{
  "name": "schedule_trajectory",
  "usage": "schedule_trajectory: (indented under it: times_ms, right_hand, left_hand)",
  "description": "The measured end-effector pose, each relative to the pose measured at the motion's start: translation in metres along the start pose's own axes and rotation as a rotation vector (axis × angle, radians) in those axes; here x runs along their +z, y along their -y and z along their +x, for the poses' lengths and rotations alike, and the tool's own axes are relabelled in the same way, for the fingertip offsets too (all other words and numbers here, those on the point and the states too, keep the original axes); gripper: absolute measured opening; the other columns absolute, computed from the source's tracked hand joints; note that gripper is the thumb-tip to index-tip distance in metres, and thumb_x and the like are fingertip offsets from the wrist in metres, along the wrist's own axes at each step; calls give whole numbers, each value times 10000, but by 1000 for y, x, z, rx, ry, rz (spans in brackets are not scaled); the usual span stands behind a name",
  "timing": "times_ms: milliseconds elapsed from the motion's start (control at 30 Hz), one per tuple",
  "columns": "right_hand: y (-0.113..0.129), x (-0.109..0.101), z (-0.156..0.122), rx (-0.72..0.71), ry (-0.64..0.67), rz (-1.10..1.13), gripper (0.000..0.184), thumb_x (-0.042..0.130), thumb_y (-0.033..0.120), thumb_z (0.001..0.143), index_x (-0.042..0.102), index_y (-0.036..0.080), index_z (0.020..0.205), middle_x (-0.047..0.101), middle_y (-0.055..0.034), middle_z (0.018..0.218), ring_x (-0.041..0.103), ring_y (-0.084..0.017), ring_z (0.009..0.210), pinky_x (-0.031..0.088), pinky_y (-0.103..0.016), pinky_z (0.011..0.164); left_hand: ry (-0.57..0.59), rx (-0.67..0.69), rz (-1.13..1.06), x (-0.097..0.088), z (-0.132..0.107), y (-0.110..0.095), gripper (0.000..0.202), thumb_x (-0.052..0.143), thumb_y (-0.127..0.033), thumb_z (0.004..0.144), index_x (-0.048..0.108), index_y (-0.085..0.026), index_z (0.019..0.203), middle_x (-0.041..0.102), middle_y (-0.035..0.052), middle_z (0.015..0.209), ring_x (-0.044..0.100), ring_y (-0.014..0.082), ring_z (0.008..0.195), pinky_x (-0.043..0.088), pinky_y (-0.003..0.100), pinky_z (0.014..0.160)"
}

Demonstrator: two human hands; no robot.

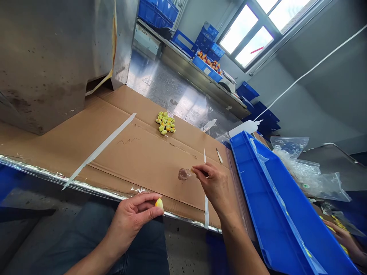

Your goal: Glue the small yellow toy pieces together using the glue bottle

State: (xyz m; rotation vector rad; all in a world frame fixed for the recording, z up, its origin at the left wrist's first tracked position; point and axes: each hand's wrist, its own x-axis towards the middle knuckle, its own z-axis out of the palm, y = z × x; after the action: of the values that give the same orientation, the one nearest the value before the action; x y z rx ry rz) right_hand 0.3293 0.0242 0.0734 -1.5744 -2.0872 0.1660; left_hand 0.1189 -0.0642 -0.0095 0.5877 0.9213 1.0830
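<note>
Hands (pixel 134 214) two; yellow piece (pixel 158 203) one

free: cardboard (pixel 137 152) centre | blocked: blue crate (pixel 275 214) right, duck pile (pixel 165 123) behind

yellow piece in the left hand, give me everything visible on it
The small yellow piece is rounded, pale yellow and looks glossy like soft plastic or rubber; finer detail is too small to tell. It is pinched between thumb and fingertips of the left hand, mostly hidden in that grip, held above the lap just off the edge of the cardboard sheet. Nothing else touches it.
</note>
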Motion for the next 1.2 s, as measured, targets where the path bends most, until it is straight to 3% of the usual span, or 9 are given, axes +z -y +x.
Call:
schedule_trajectory:
  times_ms: [233, 367, 633, 1200]
  right_hand:
    - [-1, -13, 3, 132, -25, 195, 195, 607, 346, 821, 705, 179, 800, 669, -39, 701, 623, -179, 553, 505, -270, 518]
    - [-3, -10, 4, 160, -37, 244, 196, 632, 355, 797, 711, 176, 786, 673, -42, 704, 625, -176, 547, 507, -268, 515]
    - [-12, 4, 2, 174, -7, 223, 163, 633, 328, 781, 721, 192, 768, 662, -28, 652, 609, -178, 559, 472, -266, 517]
    - [-12, 7, -9, 180, -15, 204, 163, 632, 341, 797, 718, 204, 778, 668, -17, 644, 627, -183, 571, 477, -272, 553]
  left_hand:
    - [23, -18, -67, 2, 4, -4, 244, 775, -280, 670, 717, -207, 896, 765, 11, 830, 697, 219, 857, 514, 278, 831]
    - [11, -8, -96, 3, 3, -6, 230, 788, -288, 651, 719, -204, 854, 751, -6, 814, 698, 207, 830, 517, 256, 803]
    - [-11, -8, -58, 2, 3, -2, 251, 798, -287, 634, 725, -204, 860, 755, 7, 784, 694, 191, 786, 513, 237, 758]
    - [13, -5, -37, 2, 3, -4, 196, 789, -274, 646, 689, -213, 804, 723, -21, 744, 681, 169, 761, 499, 227, 753]
